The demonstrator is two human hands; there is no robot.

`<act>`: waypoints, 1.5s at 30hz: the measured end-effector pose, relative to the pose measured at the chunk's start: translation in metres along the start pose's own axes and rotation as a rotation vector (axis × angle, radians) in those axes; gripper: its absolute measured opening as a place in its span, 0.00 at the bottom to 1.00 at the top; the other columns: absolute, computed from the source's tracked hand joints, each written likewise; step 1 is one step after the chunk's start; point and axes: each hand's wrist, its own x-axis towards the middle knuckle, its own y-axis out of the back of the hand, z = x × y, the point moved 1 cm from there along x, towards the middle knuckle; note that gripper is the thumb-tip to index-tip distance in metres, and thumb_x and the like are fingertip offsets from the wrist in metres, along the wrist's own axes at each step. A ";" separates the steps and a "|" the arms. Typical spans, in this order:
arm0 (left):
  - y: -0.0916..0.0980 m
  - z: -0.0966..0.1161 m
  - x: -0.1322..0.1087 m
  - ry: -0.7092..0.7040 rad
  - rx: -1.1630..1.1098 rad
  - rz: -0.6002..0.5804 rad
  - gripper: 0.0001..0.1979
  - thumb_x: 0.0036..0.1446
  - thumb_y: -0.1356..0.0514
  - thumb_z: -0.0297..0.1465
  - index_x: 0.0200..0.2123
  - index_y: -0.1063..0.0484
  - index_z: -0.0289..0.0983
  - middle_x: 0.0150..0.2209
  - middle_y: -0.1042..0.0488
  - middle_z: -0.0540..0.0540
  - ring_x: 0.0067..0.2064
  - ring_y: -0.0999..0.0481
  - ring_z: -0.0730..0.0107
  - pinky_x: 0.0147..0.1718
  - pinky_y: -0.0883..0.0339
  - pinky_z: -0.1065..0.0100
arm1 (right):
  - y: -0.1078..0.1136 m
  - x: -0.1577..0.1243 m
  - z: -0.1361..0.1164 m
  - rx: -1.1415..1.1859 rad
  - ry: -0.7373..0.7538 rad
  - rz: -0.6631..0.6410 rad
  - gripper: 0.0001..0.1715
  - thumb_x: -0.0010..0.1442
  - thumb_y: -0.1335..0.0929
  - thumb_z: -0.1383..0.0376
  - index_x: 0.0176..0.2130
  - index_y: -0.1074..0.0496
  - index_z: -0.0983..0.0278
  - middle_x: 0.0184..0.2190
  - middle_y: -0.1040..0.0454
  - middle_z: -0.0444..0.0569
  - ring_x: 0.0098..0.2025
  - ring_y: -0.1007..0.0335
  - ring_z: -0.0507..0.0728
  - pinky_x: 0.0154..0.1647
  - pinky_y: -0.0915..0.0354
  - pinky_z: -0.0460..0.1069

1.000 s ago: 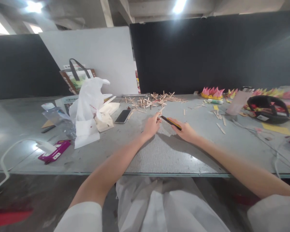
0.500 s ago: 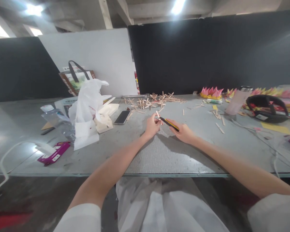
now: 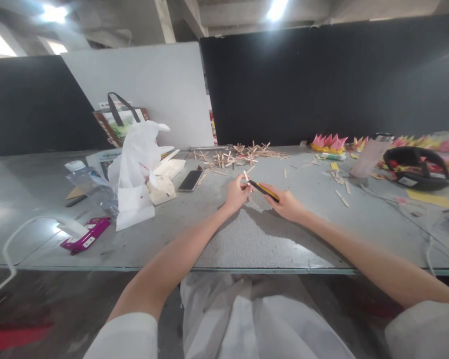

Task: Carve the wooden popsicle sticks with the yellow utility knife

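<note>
Between the fingers of my left hand (image 3: pixel 238 193) is a small pale wooden stick (image 3: pixel 246 176), its upper end poking out above the fingertips. My right hand (image 3: pixel 287 205) is wrapped round a black and yellow utility knife (image 3: pixel 265 191). The knife's front end meets the stick close to my left fingertips; the blade itself is too small to make out. Beyond both hands lies a loose heap of wooden sticks (image 3: pixel 228 158), some crossed over one another.
Left of my hands are a phone (image 3: pixel 190 180), a white plastic bag (image 3: pixel 136 154), a plastic bottle (image 3: pixel 86 179) and a purple power strip (image 3: pixel 86 236). On the right are pink and yellow paper flowers (image 3: pixel 329 143), a tumbler (image 3: pixel 370 157), a black headset-like object (image 3: pixel 415 167) and cables.
The whole view has shifted slightly. My hands keep nearly the same pose, with the knife still against the stick.
</note>
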 end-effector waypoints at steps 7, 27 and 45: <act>0.000 0.000 -0.001 -0.008 -0.048 -0.001 0.15 0.59 0.36 0.32 0.48 0.34 0.40 0.29 0.20 0.52 0.16 0.30 0.74 0.19 0.38 0.72 | 0.000 0.000 0.000 -0.019 -0.005 -0.016 0.31 0.75 0.37 0.59 0.73 0.33 0.54 0.44 0.14 0.49 0.38 0.16 0.59 0.42 0.25 0.49; -0.001 -0.001 -0.002 0.014 -0.005 0.015 0.14 0.60 0.38 0.30 0.48 0.33 0.40 0.30 0.19 0.52 0.17 0.29 0.76 0.20 0.38 0.72 | 0.002 0.000 -0.004 -0.032 -0.030 -0.045 0.32 0.75 0.38 0.56 0.73 0.34 0.56 0.37 0.15 0.49 0.26 0.23 0.56 0.33 0.31 0.48; 0.000 0.005 -0.002 0.085 -0.053 0.082 0.13 0.59 0.32 0.35 0.39 0.34 0.40 0.30 0.17 0.49 0.17 0.29 0.73 0.20 0.38 0.71 | 0.001 0.000 -0.001 -0.045 -0.037 -0.049 0.32 0.75 0.38 0.56 0.74 0.35 0.55 0.43 0.14 0.50 0.30 0.20 0.58 0.36 0.28 0.49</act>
